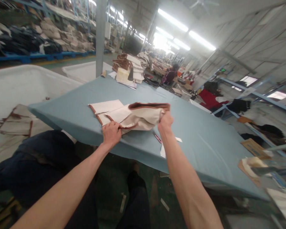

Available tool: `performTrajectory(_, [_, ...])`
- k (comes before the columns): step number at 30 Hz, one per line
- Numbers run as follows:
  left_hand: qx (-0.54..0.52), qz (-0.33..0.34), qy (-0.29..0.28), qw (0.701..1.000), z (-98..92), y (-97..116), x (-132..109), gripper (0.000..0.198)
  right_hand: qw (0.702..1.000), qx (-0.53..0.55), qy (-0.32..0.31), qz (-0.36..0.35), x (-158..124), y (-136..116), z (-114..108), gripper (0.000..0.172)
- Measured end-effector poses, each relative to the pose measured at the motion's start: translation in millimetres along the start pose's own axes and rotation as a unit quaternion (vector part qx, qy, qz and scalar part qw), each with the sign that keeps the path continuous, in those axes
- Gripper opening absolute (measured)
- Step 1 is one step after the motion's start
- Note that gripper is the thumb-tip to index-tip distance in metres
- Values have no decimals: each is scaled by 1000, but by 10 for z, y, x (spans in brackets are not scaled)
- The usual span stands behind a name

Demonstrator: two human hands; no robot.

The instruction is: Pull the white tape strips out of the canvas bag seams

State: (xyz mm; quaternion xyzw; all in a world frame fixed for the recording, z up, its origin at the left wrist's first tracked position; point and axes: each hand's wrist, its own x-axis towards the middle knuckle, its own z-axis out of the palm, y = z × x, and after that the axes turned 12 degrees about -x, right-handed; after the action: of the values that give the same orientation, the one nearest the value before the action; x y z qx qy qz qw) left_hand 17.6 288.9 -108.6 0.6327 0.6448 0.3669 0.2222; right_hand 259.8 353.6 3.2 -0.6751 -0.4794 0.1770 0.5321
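A cream fabric piece with brown trim [138, 116] lies near the front edge of a blue-grey table [205, 133]. My left hand [111, 133] is closed on its near left edge, fingers curled over the cloth. My right hand [165, 120] grips its right end and lifts that end slightly off the table. Another flat cream piece [106, 106] lies just behind to the left, partly under the held one.
A stack of similar cream and brown pieces [128, 68] stands at the table's far end. White bins [21, 86] sit to the left, one holding more pieces [15, 122]. A pen [156, 137] and paper scraps [162, 151] lie near my right wrist. A person [170, 74] sits far back.
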Motion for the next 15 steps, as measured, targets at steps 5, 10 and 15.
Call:
performTrajectory(5, [2,-11,1,1000,-45,34,55,23,992,104,71,-1,213,-362,-338,40])
performTrajectory(10, [-37,-6,1,999,-309,98,254,25,980,176,71,-52,93,-746,-643,37])
performTrajectory(15, [-86,8,-37,996,-712,155,361,25,972,227,-28,-59,-300,-1064,-1106,32])
